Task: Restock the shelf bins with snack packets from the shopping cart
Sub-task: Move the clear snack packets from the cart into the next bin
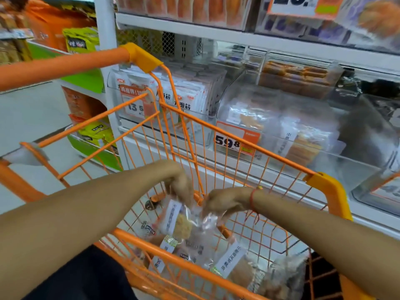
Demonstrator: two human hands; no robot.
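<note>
Both my hands reach down into the orange wire shopping cart (pixel 255 148). My left hand (pixel 180 184) pinches the top of a clear snack packet (pixel 176 220) with a white label and pale yellow contents. My right hand (pixel 224 201), a red string on its wrist, grips the crinkled clear plastic of a neighbouring packet (pixel 208 219). Several more clear labelled packets (pixel 229 259) lie in the cart's bottom. Beyond the cart, a clear shelf bin (pixel 279 126) with a 59.8 price tag holds similar packets.
To the left of that bin, a bin of white packets (pixel 190 94) carries a price tag. Upper shelves (pixel 216 31) hold more orange snacks. The cart's orange handle (pixel 65 66) crosses the upper left. An aisle floor (pixel 28 118) and a green display lie at left.
</note>
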